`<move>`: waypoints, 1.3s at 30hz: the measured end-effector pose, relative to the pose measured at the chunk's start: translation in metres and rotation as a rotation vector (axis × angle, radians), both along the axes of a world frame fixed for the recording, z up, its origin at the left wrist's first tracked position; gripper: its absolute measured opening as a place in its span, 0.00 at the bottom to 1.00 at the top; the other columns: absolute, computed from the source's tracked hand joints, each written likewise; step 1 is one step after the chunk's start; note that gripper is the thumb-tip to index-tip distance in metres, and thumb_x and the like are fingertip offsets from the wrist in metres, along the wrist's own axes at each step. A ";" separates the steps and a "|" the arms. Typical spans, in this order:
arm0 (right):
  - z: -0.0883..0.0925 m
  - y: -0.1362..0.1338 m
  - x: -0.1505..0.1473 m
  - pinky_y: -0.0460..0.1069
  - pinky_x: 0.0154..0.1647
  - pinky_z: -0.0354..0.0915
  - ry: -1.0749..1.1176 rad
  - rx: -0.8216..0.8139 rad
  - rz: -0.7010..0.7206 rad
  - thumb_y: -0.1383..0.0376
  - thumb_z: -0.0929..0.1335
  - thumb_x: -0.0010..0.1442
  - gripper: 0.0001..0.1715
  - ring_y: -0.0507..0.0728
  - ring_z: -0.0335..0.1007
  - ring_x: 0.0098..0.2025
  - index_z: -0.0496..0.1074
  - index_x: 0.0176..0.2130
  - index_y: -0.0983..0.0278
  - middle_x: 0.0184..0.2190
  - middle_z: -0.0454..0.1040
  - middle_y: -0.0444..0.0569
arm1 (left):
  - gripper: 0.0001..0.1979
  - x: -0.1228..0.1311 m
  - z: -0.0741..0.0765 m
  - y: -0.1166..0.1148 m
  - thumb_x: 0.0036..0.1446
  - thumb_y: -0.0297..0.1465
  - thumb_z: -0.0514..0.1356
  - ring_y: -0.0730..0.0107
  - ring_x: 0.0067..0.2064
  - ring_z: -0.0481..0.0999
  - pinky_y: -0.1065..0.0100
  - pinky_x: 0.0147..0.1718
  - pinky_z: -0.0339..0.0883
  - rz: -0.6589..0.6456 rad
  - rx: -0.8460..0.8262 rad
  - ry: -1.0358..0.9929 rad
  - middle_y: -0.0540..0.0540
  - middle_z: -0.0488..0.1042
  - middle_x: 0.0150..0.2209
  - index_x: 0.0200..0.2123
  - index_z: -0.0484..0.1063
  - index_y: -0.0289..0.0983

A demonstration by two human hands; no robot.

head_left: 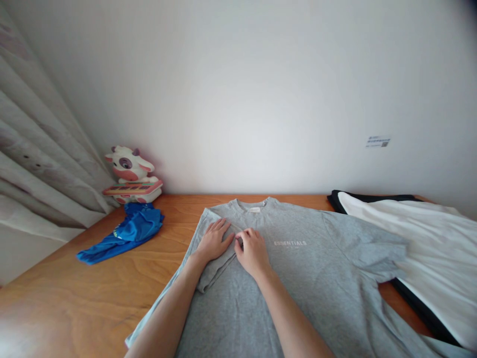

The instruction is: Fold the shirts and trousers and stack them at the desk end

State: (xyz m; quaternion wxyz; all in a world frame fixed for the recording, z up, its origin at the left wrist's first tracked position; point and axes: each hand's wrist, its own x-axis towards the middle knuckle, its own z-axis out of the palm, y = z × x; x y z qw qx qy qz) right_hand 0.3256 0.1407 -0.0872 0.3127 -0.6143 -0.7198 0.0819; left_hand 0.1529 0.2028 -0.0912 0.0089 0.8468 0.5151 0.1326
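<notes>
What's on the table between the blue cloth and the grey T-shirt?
Nothing: bare wooden table separates the blue cloth from the grey T-shirt, in the head view.

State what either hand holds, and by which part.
Right hand seems to pinch the grey T-shirt at its folded-in sleeve edge; left hand lies flat there.

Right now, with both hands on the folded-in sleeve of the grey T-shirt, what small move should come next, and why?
Probably move the right hand across to the other sleeve of the grey T-shirt. The folded sleeve already lies inward under the left hand, while the other one lies spread out flat toward the white garment.
</notes>
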 end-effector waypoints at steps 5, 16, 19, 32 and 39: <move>0.000 0.000 0.000 0.53 0.48 0.62 -0.002 -0.006 0.000 0.65 0.67 0.66 0.08 0.60 0.70 0.50 0.76 0.45 0.59 0.46 0.75 0.51 | 0.26 0.000 0.000 0.000 0.69 0.42 0.54 0.49 0.71 0.61 0.46 0.68 0.55 -0.001 0.011 -0.015 0.33 0.63 0.69 0.64 0.68 0.34; 0.001 0.000 0.000 0.53 0.49 0.62 0.009 -0.004 0.004 0.65 0.67 0.65 0.08 0.60 0.70 0.49 0.76 0.44 0.59 0.45 0.75 0.51 | 0.25 -0.001 -0.003 0.001 0.69 0.42 0.54 0.50 0.70 0.61 0.47 0.68 0.54 -0.004 0.012 -0.039 0.35 0.64 0.68 0.64 0.69 0.36; 0.002 0.000 0.000 0.53 0.49 0.62 0.012 -0.005 0.003 0.65 0.67 0.65 0.09 0.60 0.70 0.49 0.76 0.44 0.59 0.45 0.75 0.51 | 0.25 -0.001 -0.005 0.002 0.69 0.42 0.55 0.50 0.70 0.61 0.47 0.68 0.54 -0.003 0.015 -0.047 0.34 0.64 0.68 0.64 0.69 0.36; 0.000 0.001 0.000 0.53 0.49 0.62 0.005 -0.010 0.004 0.65 0.67 0.65 0.08 0.60 0.70 0.49 0.76 0.44 0.60 0.45 0.76 0.51 | 0.30 0.000 0.005 0.000 0.63 0.23 0.48 0.59 0.48 0.76 0.59 0.53 0.70 0.086 0.041 -0.118 0.39 0.74 0.46 0.69 0.62 0.36; 0.002 0.000 0.001 0.53 0.49 0.62 0.000 -0.011 0.003 0.65 0.67 0.65 0.08 0.60 0.70 0.49 0.76 0.44 0.59 0.45 0.76 0.50 | 0.30 0.000 0.004 -0.001 0.64 0.25 0.48 0.59 0.47 0.76 0.60 0.51 0.70 0.052 0.024 -0.104 0.40 0.74 0.46 0.68 0.63 0.37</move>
